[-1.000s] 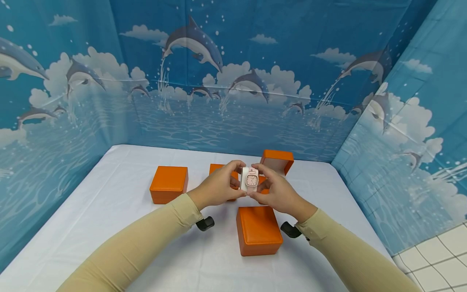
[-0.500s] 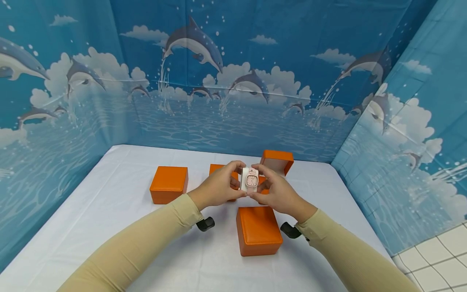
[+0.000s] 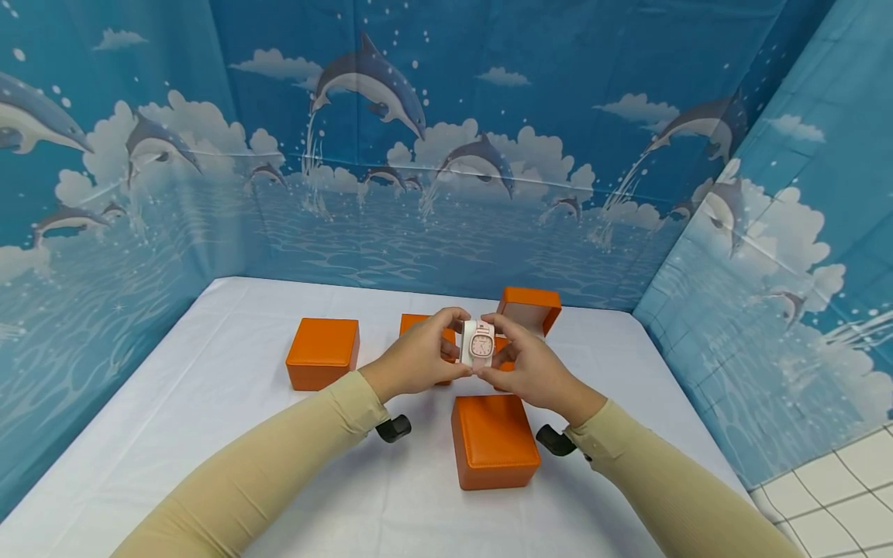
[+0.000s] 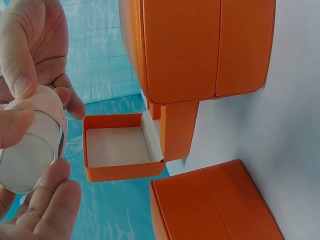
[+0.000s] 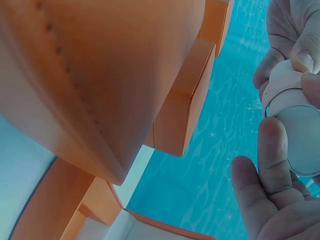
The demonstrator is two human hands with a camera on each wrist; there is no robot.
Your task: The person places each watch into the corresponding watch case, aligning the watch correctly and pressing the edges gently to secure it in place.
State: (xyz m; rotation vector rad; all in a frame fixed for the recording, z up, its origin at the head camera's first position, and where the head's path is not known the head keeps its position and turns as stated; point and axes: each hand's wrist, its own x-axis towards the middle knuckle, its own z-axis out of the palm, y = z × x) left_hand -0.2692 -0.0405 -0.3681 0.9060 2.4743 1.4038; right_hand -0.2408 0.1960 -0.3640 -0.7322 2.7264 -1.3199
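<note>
A pink wristwatch (image 3: 481, 345) with a squarish dial is wrapped round a white cushion (image 4: 25, 162). Both hands hold the two up together over the middle of the table, dial towards the head camera. My left hand (image 3: 418, 358) grips the left side, thumb low and index finger at the top. From the right, my right hand (image 3: 532, 364) grips it in the same way. The wrist views show the cushion's smooth round end and the strap passing round it. Just behind the right hand stands an orange box (image 3: 533, 307) with its lid raised, its lower part mostly hidden.
A closed orange box (image 3: 495, 440) stands in front, below the hands. Another closed box (image 3: 323, 353) is at the left, and one more orange box (image 3: 414, 321) is partly hidden behind the left hand. A white cloth (image 3: 230, 387) covers the table; dolphin-print curtains (image 3: 446, 256) surround it.
</note>
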